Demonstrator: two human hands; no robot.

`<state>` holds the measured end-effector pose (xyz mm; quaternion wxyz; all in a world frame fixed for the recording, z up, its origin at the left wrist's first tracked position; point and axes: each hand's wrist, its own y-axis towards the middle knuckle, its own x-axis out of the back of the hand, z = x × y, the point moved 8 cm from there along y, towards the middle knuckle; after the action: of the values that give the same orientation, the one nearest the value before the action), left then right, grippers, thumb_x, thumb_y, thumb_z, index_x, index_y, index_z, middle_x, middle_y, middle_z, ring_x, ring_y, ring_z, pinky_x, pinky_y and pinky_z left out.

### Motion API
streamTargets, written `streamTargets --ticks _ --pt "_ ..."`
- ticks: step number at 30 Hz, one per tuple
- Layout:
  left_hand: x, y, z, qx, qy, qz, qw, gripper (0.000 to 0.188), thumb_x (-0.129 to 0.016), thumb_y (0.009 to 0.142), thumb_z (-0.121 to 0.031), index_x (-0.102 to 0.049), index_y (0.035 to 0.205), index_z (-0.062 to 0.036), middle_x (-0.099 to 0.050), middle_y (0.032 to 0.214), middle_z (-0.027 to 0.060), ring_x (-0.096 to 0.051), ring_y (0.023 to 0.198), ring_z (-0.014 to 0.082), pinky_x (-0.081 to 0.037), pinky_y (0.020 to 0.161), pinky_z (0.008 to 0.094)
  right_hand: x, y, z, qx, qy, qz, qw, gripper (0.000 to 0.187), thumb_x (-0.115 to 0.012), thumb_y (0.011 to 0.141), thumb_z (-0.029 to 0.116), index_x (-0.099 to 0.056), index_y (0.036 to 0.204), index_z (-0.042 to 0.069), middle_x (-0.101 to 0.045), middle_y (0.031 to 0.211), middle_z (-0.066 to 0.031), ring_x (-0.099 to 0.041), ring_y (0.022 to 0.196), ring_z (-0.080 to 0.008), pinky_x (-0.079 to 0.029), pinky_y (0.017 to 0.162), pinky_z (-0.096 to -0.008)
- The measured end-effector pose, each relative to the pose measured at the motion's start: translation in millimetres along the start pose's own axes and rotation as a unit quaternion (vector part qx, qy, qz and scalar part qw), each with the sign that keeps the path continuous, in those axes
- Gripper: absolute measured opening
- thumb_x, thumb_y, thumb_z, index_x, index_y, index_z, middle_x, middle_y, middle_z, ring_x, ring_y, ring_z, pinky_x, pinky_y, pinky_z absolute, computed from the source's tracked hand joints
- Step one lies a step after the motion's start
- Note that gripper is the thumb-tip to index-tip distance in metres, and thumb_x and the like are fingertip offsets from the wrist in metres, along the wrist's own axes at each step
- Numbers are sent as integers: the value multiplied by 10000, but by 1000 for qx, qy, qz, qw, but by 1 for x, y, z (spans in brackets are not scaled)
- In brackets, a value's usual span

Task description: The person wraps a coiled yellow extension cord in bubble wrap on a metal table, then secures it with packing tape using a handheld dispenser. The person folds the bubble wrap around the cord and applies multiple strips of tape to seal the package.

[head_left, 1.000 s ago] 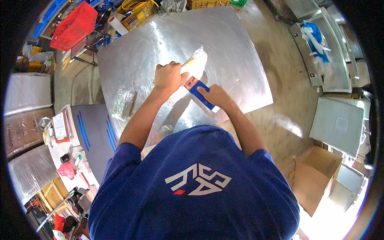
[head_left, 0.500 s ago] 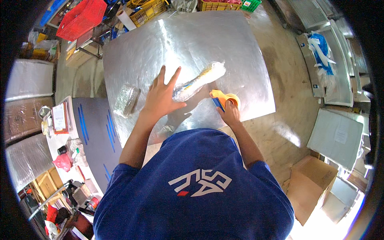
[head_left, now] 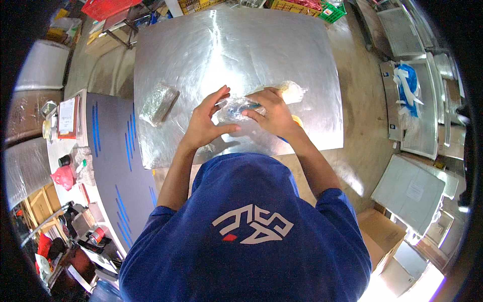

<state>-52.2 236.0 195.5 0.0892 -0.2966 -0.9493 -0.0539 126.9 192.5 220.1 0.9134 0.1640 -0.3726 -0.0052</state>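
A long bundle in clear bubble wrap (head_left: 235,107), with blue showing through, lies slantwise on the shiny metal table (head_left: 176,55). Over its middle my right hand (head_left: 274,111) is closed, thumb on the near side and fingers across the top. My left hand (head_left: 207,122) is beside the bundle's left end, thumb and fingers apart; whether its fingertips touch the wrap is hard to see. Mostly hidden behind my right wrist is the yellow tape dispenser (head_left: 297,120). Farther left on the table sits a second wrapped package (head_left: 159,103).
Yellow and green crates (head_left: 332,12) stand past the far edge, and a red basket (head_left: 103,7) at the far left. A dark board with blue strips (head_left: 108,151) borders the left. Cardboard boxes (head_left: 382,231) are on the floor at right.
My right hand has let go of the tape dispenser and moved left onto the bundle. My left hand stays near the bundle's left end. The view has shifted somewhat.
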Motion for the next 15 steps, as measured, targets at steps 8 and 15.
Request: streamTargets --ticks 8,15 --pt "-5 -7 -1 -84 94 -176 976 345 -747 901 -49 -715 1245 -40 -708 1267 176 -706 1147 283 -561 969 362 -7 10 -11 5 41 -77 996 161 -847 817 153 -768 926 66 -752 973 -60 -659 995 -235 -438 963 -375" --pt "-8 -6 -5 -137 168 -234 948 324 -631 900 75 -752 1172 -51 -706 1266 170 -710 1139 289 -588 921 344 -7 25 -12 12 172 4 985 119 -803 847 64 -769 959 44 -753 1019 -90 -679 979 -203 -451 981 -361"
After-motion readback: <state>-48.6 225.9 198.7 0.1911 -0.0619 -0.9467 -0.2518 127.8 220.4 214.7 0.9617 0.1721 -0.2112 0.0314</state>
